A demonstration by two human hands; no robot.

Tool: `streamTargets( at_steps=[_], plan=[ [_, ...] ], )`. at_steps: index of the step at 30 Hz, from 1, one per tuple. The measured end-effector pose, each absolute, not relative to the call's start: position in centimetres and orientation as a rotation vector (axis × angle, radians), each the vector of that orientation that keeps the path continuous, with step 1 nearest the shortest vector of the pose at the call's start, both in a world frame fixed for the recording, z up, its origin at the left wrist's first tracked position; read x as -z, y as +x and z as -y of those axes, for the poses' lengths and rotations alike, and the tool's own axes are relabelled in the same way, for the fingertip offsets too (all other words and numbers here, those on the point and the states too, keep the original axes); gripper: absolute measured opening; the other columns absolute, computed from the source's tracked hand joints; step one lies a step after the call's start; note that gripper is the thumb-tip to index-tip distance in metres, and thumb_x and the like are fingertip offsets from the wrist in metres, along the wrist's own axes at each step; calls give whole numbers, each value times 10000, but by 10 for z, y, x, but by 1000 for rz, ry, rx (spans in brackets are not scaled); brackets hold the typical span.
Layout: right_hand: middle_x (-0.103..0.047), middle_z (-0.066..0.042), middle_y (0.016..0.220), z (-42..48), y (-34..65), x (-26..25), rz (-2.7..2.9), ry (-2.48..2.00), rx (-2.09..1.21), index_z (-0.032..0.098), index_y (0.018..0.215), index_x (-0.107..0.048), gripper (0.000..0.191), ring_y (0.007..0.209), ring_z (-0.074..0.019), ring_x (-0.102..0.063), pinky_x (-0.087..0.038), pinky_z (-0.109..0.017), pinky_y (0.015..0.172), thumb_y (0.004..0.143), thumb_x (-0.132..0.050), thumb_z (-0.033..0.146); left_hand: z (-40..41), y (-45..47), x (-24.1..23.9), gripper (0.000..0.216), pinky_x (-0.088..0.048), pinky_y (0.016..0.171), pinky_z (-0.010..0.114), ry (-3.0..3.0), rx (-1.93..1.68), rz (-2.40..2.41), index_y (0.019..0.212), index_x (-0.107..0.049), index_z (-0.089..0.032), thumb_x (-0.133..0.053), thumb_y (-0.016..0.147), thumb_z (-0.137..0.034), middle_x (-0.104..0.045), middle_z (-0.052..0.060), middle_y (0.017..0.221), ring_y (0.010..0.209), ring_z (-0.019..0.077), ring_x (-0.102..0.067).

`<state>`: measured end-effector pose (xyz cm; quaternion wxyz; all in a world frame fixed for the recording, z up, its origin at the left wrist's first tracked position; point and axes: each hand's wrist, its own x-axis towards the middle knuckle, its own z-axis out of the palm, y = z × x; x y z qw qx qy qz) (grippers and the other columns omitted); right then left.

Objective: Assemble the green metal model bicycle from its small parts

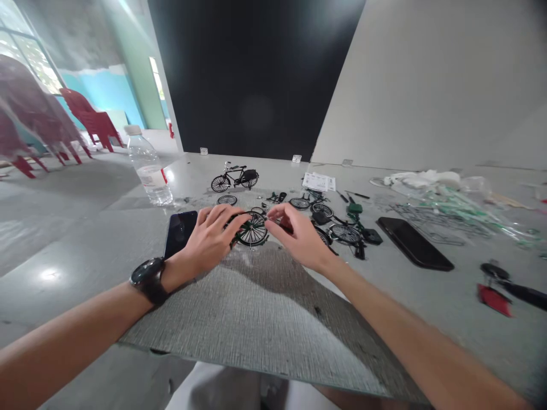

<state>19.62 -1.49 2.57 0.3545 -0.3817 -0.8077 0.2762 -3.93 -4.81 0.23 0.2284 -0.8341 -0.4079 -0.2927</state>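
Observation:
A small spoked model bicycle wheel with a green rim (253, 230) stands on a grey textured mat (256, 319). My left hand (211, 238), with a black watch on its wrist, curls its fingers over the wheel's left side. My right hand (297, 233) pinches a small part at the wheel's right edge; what it is I cannot make out. A finished black model bicycle (234, 177) stands further back. Loose wheels and green and black parts (337, 225) lie to the right of my hands.
A water bottle (148, 166) stands at the back left. One dark phone (180, 232) lies beside my left hand, another (413, 243) to the right. Plastic bags and part frames (448, 205) fill the far right. A red-handled tool (508, 293) lies at the right. Red chairs (92, 121) stand far left.

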Motion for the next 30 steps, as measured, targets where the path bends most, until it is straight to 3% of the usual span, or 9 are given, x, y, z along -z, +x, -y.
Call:
streamTargets(
  at_steps=[3, 6, 11, 15, 17, 21, 24, 30],
  plan=[
    [-592, -39, 817, 16, 191, -28, 2074, -1022, -1005, 203, 970, -642, 331, 624, -129, -471, -348, -283, 556, 959, -536, 516, 50, -40, -3, 467, -387, 990, 449, -2296, 794, 1083, 1315, -569, -212, -496, 895, -19, -629, 109, 1310, 1221, 282, -530],
    [-428, 27, 607, 16, 187, -29, 2062, -1024, -1172, 196, 772, -626, 351, 520, -102, -346, -257, -282, 516, 947, -555, 493, 50, -41, -4, 454, -383, 1016, 445, -2304, 795, 1053, 1321, -568, -236, -512, 909, -53, -623, 98, 1319, 1240, 276, -527],
    [-295, 71, 546, 17, 184, -26, 1839, -1064, -1377, 202, 723, -580, 347, 478, -84, -255, -199, -276, 491, 903, -610, 497, 49, -39, -4, 649, -348, 1058, 483, -2171, 992, 1210, 1404, -474, -237, -522, 813, 28, -565, 119, 1391, 1304, 293, -479],
    [-230, 89, 538, 16, 184, -21, 1606, -1034, -1469, 213, 708, -547, 382, 479, -81, -181, -180, -269, 470, 857, -661, 545, 40, -38, -2, 708, -368, 1049, 539, -2004, 1382, 1470, 1430, -403, -206, -658, 777, -102, -523, 161, 1389, 1295, 336, -455],
    [-214, 90, 554, 15, 182, -20, 1477, -1013, -1484, 219, 709, -529, 397, 495, -84, -153, -171, -263, 455, 826, -696, 561, 34, -39, 0, 633, -429, 1003, 497, -2021, 1632, 1560, 1389, -426, -192, -631, 794, -120, -539, 156, 1346, 1233, 297, -511],
    [-231, 83, 591, 18, 175, -18, 1285, -1018, -1450, 222, 751, -532, 403, 524, -89, -182, -201, -236, 443, 780, -746, 563, 31, -33, 3, 274, -515, 801, 350, -2187, 2167, 1748, 1200, -558, -178, -488, 953, -273, -639, 113, 1129, 983, 205, -628],
    [-266, 81, 595, 24, 166, -16, 1318, -999, -1465, 211, 811, -581, 400, 519, -83, -208, -186, -220, 432, 794, -719, 586, 38, -22, 1, 289, -504, 745, 316, -2492, 2178, 1858, 925, -638, -163, -551, 945, -438, -669, 76, 890, 836, 191, -623],
    [-308, 88, 596, 33, 156, -9, 1410, -1009, -1501, 228, 836, -534, 374, 495, -74, -256, -193, -208, 410, 824, -699, 563, 49, -11, -5, 332, -547, 829, 337, -2670, 2508, 1854, 1026, -635, -164, -747, 808, -387, -706, 84, 1026, 910, 196, -664]
  ],
)
